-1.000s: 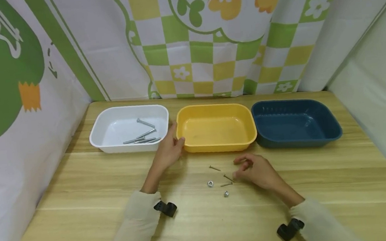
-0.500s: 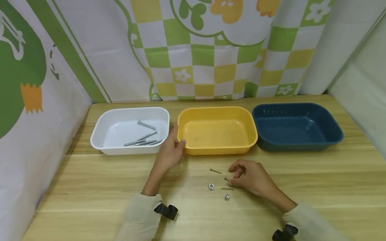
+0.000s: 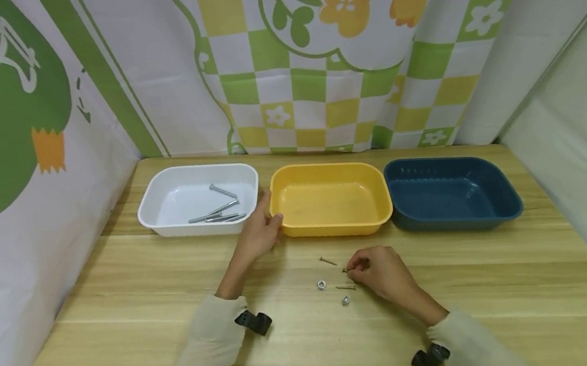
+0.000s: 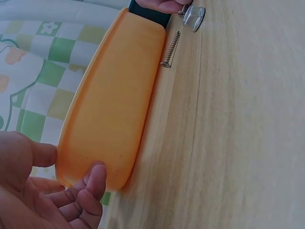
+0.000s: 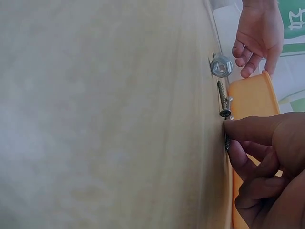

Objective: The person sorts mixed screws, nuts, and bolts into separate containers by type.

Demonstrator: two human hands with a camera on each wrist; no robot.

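My right hand is low over the table, thumb and forefinger pinching a small screw. Two more screws lie beside it, one behind and one in front. Close by are a hex nut and a second shiny nut. At the left end of the yellow tray is my left hand. Its fingertips touch the tray's rim, while the other fingers hang loosely curled in the left wrist view.
A white tray on the left holds several long bolts. On the right, a dark blue tray stands against the yellow one. Behind the wooden table hangs a green and yellow checked cloth.
My right hand has moved left to the middle screw, and its thumb and forefinger have closed on it. The left hand stays at the yellow tray.
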